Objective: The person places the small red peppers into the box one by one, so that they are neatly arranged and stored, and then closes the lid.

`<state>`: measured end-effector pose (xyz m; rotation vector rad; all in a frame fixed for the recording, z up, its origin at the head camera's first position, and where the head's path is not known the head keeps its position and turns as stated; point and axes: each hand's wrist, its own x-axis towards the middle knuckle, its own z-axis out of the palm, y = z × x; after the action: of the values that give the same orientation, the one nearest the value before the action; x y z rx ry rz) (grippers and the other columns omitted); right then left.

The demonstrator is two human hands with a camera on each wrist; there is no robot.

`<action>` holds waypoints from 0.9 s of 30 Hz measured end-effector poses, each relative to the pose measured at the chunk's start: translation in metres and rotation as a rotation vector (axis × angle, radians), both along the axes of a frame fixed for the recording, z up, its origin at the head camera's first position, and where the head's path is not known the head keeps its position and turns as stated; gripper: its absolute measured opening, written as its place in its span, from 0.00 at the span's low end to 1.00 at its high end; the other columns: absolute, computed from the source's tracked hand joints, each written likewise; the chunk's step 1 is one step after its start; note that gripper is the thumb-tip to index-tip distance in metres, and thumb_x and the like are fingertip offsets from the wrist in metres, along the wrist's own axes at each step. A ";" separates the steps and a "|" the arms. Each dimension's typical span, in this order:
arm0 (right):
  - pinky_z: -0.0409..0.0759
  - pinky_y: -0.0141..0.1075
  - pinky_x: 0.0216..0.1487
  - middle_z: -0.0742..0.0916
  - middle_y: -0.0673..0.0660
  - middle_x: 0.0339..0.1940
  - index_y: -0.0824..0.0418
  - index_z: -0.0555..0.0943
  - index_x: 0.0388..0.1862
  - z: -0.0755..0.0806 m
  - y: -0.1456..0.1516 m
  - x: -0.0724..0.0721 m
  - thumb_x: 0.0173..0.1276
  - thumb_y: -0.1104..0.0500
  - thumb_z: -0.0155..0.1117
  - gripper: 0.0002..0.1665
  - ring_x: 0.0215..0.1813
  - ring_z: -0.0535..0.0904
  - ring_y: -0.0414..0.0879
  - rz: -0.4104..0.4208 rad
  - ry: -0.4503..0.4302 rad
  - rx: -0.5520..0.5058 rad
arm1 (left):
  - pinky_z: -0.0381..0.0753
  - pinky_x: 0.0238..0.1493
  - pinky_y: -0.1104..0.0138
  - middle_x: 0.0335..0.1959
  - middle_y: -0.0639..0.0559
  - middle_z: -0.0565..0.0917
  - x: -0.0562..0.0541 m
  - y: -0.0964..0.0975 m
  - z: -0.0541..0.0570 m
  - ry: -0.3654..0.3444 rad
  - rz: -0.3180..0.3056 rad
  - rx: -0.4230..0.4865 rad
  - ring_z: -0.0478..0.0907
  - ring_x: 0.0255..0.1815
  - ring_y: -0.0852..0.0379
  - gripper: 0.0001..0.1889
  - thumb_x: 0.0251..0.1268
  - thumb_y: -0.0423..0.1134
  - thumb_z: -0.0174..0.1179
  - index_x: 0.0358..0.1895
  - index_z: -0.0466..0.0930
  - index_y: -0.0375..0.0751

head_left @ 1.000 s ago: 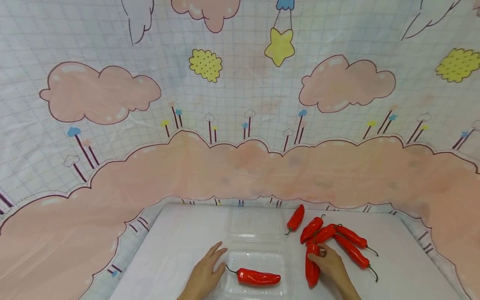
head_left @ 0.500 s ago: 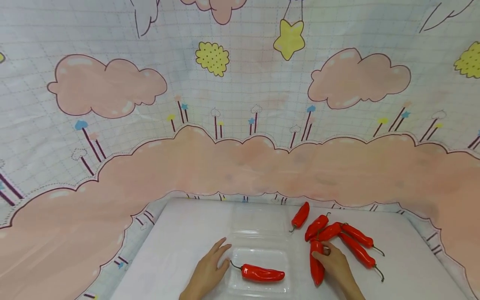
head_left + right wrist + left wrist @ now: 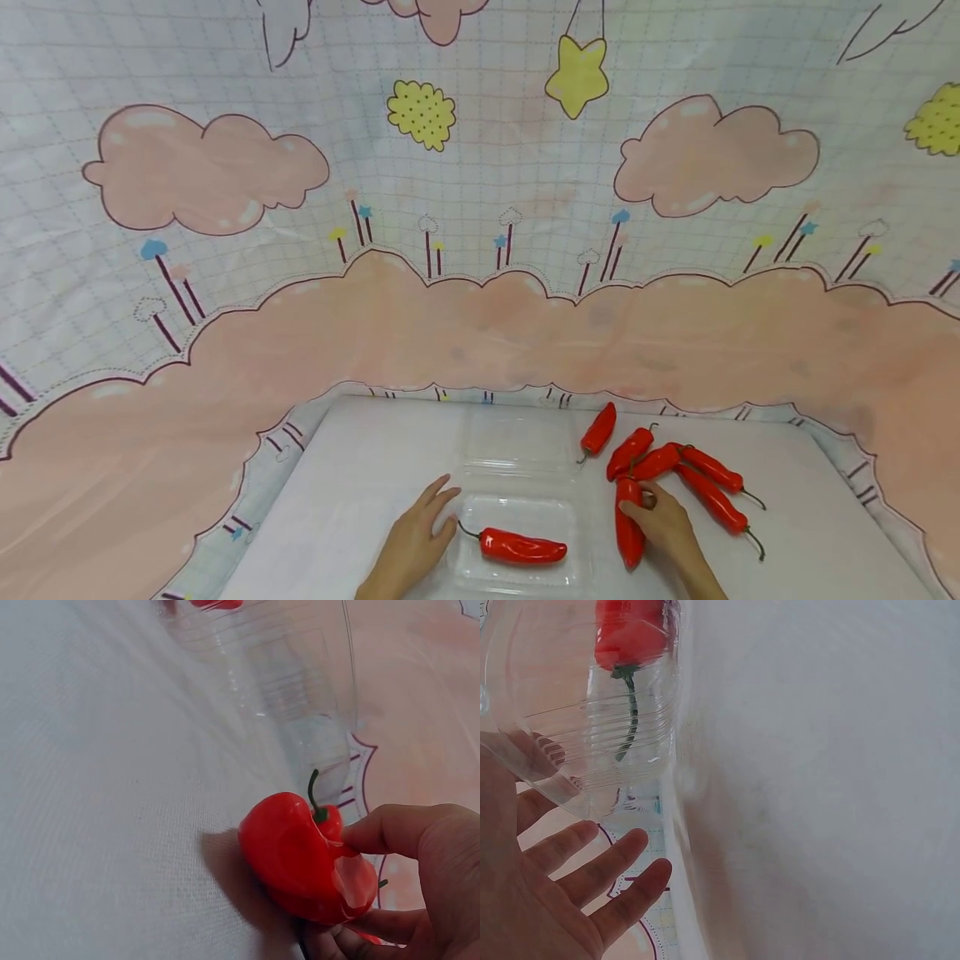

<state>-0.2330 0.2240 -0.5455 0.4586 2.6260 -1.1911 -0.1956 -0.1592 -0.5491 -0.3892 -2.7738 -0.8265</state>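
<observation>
My right hand (image 3: 669, 523) pinches a red chili pepper (image 3: 628, 537) between thumb and fingers, right of the clear plastic box. In the right wrist view this pepper (image 3: 289, 851) points its blunt, shiny end toward the camera. A second red chili pepper (image 3: 522, 547) lies crosswise in the tray of the clear plastic clamshell box (image 3: 517, 510), green stem to the left. At the box's left edge rests my left hand (image 3: 412, 540), fingers spread and holding nothing. Through the clear wall, the left wrist view shows the pepper's green stem (image 3: 634, 712) close to that hand (image 3: 562, 892).
Behind the tray, the box's lid (image 3: 517, 443) lies folded back. Several more red peppers spread over the right of the white table (image 3: 810, 517), among them one pepper (image 3: 598, 430) by the lid and one pepper (image 3: 712, 498) right of my right hand. A cartoon-print curtain (image 3: 480, 333) hangs behind.
The head view has shifted slightly. Both hands and the peppers stay practically where they were, and my right hand keeps its grip on the chili pepper.
</observation>
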 end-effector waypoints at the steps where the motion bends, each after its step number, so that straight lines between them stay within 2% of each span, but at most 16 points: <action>1: 0.82 0.52 0.50 0.79 0.74 0.54 0.73 0.66 0.68 0.000 0.000 0.000 0.63 0.47 0.65 0.43 0.50 0.76 0.61 -0.002 0.003 -0.003 | 0.82 0.55 0.49 0.70 0.51 0.73 0.000 0.000 0.001 0.002 0.001 0.000 0.81 0.58 0.45 0.20 0.67 0.41 0.60 0.62 0.77 0.48; 11: 0.85 0.45 0.44 0.79 0.72 0.53 0.71 0.65 0.69 -0.002 0.005 0.003 0.64 0.49 0.65 0.42 0.50 0.78 0.60 -0.045 0.085 -0.054 | 0.82 0.55 0.50 0.69 0.51 0.74 0.002 0.000 0.000 0.016 0.008 -0.004 0.81 0.58 0.47 0.20 0.67 0.41 0.60 0.61 0.78 0.49; 16: 0.85 0.45 0.45 0.77 0.73 0.57 0.69 0.62 0.71 0.003 0.004 0.005 0.66 0.48 0.64 0.42 0.54 0.75 0.63 -0.057 0.102 -0.079 | 0.82 0.54 0.50 0.69 0.50 0.74 0.003 0.000 0.000 0.028 0.007 -0.004 0.82 0.57 0.47 0.20 0.66 0.40 0.60 0.61 0.78 0.48; 27: 0.87 0.44 0.46 0.75 0.73 0.61 0.65 0.63 0.72 0.015 0.004 0.009 0.66 0.48 0.66 0.42 0.56 0.75 0.65 -0.091 0.143 -0.114 | 0.82 0.54 0.50 0.69 0.50 0.74 0.003 0.000 0.001 0.035 0.007 -0.004 0.81 0.58 0.47 0.20 0.66 0.40 0.60 0.61 0.78 0.47</action>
<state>-0.2236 0.2278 -0.5304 0.4932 2.6620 -1.4441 -0.1922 -0.1587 -0.5479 -0.3900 -2.7438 -0.8055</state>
